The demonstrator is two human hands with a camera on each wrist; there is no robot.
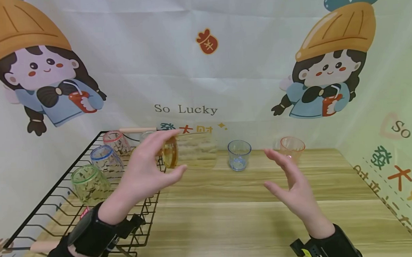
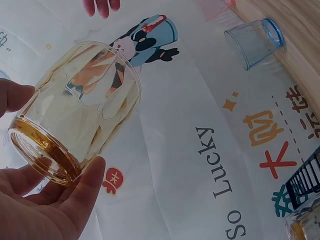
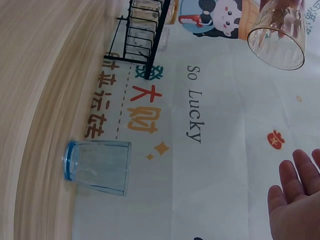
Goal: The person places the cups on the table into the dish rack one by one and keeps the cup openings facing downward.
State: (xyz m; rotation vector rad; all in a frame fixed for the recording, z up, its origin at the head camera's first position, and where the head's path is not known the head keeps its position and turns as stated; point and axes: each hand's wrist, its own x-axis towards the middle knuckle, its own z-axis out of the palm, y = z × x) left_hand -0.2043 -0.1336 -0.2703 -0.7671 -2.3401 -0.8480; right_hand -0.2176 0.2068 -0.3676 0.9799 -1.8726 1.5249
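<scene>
My left hand (image 1: 144, 164) grips a clear glass cup with an amber base (image 1: 189, 151) by its base end, above the table and tipped on its side, mouth toward the right. In the left wrist view the thumb and fingers (image 2: 90, 185) curl round the amber base of this cup (image 2: 80, 110). My right hand (image 1: 295, 189) hovers to the right with fingers extended and nothing in it. A blue-based glass (image 1: 239, 155) stands upright between the hands at the back. Behind my right fingers is a reddish glass (image 1: 293, 147), partly hidden.
On the left, a black wire rack (image 1: 41, 204) holds several upturned glasses, among them a red one (image 1: 116, 142), a blue one (image 1: 106, 160) and a green one (image 1: 90, 183). A printed white cloth (image 1: 244, 66) hangs behind the wooden table (image 1: 250, 229).
</scene>
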